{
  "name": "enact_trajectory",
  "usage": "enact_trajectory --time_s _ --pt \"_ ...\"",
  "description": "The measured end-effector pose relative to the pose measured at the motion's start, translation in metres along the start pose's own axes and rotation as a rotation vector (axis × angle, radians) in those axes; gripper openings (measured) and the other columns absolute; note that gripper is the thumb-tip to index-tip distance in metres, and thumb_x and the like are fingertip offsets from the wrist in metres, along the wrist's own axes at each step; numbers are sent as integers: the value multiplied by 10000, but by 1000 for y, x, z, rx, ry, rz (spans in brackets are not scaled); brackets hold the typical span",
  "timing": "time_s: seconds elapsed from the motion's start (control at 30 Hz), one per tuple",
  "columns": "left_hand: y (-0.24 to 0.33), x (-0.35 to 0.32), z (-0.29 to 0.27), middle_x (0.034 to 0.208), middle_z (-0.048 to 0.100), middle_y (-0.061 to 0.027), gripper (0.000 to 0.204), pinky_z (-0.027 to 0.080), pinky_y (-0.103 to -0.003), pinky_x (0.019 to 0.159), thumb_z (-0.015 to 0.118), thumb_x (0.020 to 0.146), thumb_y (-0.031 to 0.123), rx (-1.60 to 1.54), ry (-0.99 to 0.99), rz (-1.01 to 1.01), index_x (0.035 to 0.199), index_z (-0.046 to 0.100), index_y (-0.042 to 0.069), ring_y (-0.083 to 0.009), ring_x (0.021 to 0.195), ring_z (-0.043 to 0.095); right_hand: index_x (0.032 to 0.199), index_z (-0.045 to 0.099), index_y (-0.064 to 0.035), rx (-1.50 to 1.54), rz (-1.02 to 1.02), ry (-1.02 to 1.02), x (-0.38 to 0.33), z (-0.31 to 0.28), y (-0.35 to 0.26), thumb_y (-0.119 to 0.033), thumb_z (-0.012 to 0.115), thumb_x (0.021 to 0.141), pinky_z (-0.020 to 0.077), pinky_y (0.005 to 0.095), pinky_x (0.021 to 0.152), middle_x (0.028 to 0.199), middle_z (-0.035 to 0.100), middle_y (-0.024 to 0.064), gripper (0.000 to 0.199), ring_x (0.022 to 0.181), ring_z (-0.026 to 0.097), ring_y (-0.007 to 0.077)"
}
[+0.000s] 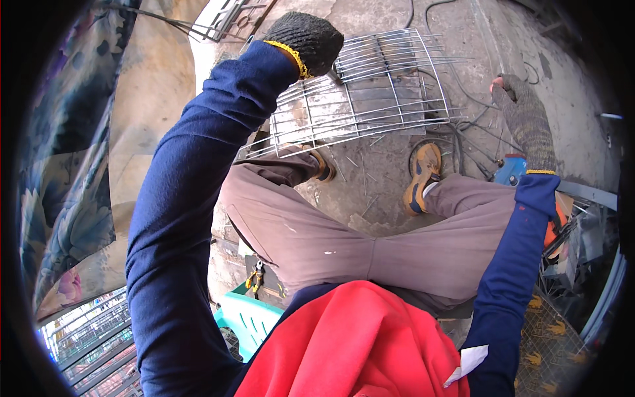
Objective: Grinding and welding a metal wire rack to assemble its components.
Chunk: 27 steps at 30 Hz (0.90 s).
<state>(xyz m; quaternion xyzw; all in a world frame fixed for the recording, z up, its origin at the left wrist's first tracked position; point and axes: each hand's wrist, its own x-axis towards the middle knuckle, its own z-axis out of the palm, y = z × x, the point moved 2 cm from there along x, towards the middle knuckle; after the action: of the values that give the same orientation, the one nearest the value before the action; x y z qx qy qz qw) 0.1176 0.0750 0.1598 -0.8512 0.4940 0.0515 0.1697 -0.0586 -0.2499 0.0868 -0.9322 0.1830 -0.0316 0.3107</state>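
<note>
My left hand [307, 43], in a dark knit glove with a yellow cuff, is raised over the near-left part of a welded wire grid [354, 96]. Its fingers are closed in a fist, and a short dark piece shows just below them; what it is cannot be made out. The grid of thin steel rods lies in front of my feet, over a pale metal sheet [331, 109]. My right hand [522, 116], in a grey-brown knit glove with bare fingertips, is out to the right, apart from the grid. Its fingers are curled in, and anything inside them is hidden.
Dark cables [456, 142] run over the concrete floor right of the grid, near a blue machine [510, 170]. Loose rod pieces lie between my shoes. Yellow-handled pliers [255, 276] lie by a turquoise plastic stool [248, 317]. A patterned cloth [73, 165] hangs at left.
</note>
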Motion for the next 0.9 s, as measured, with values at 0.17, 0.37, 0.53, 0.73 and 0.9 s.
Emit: enact_trajectory --time_s 0.17,0.37,0.53,0.73,0.9 --pt "8 6 -9 751 681 -173 166 539 -445 647 647 766 212 38 13 4 784 720 64 -351 726 685 1113 644 -85 4 54 -13 -3 2 -11 -378 661 895 482 316 840 980 685 106 366 881 633 177" --pt "11 7 -15 720 684 -171 174 536 -451 637 601 733 191 75 41 -1 734 731 76 -349 709 692 1101 644 -80 1 23 -24 -3 9 -15 -350 677 888 488 318 826 954 683 91 345 868 637 178" --pt "9 12 -8 721 680 -180 181 529 -453 625 590 734 181 91 21 8 724 723 59 -353 689 683 1099 640 -90 4 -3 -98 2 20 -16 -318 675 886 499 323 811 948 689 88 313 866 649 182" --pt "3 2 9 717 678 -183 180 530 -450 636 590 726 174 -98 427 38 729 724 54 -355 695 682 1097 635 -99 -8 -31 -152 3 31 -21 -288 670 888 504 319 806 958 696 85 284 870 657 174" --pt "0 0 -4 715 674 -186 167 529 -448 639 600 715 169 -47 238 2 723 722 55 -355 696 681 1090 635 -104 1 -66 -168 8 38 -22 -281 663 893 503 317 810 968 697 85 266 875 661 175"
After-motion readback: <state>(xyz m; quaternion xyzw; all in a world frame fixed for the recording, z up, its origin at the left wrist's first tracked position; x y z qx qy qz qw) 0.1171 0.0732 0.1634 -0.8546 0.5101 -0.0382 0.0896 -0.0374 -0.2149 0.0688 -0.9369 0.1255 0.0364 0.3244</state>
